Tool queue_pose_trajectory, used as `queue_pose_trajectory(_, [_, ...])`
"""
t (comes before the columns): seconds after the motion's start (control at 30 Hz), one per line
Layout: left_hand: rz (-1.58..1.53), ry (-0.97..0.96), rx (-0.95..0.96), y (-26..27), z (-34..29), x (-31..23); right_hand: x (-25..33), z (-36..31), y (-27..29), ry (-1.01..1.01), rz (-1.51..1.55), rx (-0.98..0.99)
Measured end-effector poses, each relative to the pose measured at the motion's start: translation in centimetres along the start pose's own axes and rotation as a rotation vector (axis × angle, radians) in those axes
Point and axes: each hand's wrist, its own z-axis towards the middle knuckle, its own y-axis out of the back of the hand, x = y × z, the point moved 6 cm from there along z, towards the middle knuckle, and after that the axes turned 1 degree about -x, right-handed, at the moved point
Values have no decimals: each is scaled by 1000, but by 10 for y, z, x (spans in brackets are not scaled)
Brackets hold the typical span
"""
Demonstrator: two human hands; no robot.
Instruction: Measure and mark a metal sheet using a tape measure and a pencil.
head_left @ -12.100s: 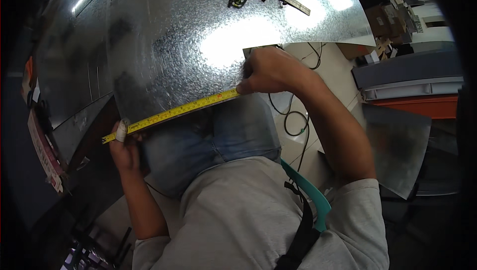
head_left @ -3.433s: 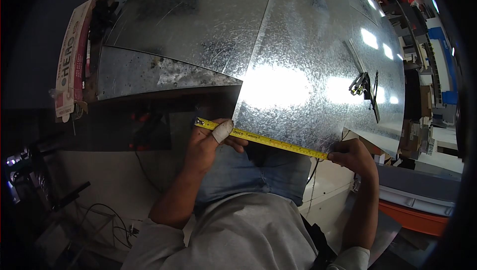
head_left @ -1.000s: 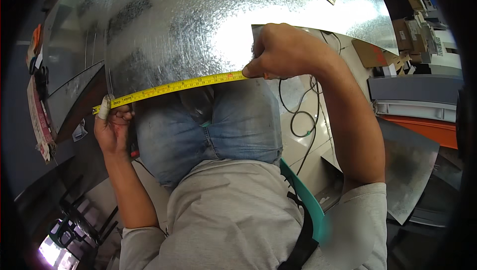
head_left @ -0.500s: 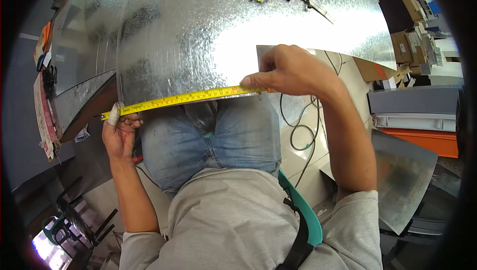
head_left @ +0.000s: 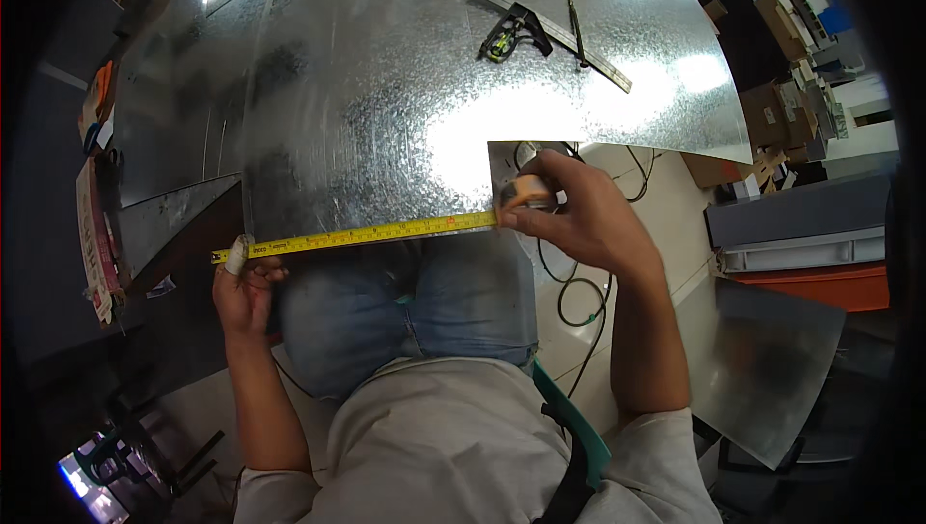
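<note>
A yellow tape measure blade [head_left: 376, 235] stretches along the near edge of a shiny galvanized metal sheet [head_left: 328, 138]. My left hand [head_left: 249, 292] pinches the blade's hooked end at the sheet's left corner, its thumb wrapped in a pale covering on top and its fingers below. At the other end, my right hand [head_left: 593, 210] grips the orange and black tape measure case [head_left: 529, 193], beside a notch cut in the sheet. The case looks slightly blurred. Farther back on the sheet lie a combination square [head_left: 519, 34] with a steel rule and a thin dark pointed tool [head_left: 576, 27].
Black cables [head_left: 579, 302] coil on the tiled floor to the right. Cardboard boxes [head_left: 772, 119], grey and orange bins [head_left: 810, 288] and a loose metal sheet [head_left: 772, 370] stand at the right. At the left are a long printed box [head_left: 96, 234] and a dark chair [head_left: 145, 447].
The view has shifted, so the sheet and hands sit lower. My right hand has turned, its fingers moving off the blade onto the case, which now shows. The left hand keeps the hooked end.
</note>
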Motion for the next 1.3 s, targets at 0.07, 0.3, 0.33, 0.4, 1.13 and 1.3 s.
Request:
queue_pose_trajectory(0.07, [-19, 0, -39, 2, 0, 0, 5, -6, -2, 54, -42, -61])
queue_pose_trajectory(0.3, [-34, 3, -5, 1, 1, 0, 2, -15, -9, 117, 9, -78])
queue_pose_trajectory(0.33, [-39, 6, -2, 1, 1, 0, 1, -15, -9, 104, -8, -82])
queue_pose_trajectory(0.4, [-47, 9, -2, 2, 2, 1, 1, -15, -8, 129, -26, -88])
queue_pose_trajectory(1.13, [25, -7, -54, 2, -1, 0, -33, -15, 10, 268, 345, -371])
queue_pose_trajectory(1.3, [-21, -6, -17, 0, 0, 0, -147, -30, -15, -187, 1092, -961])
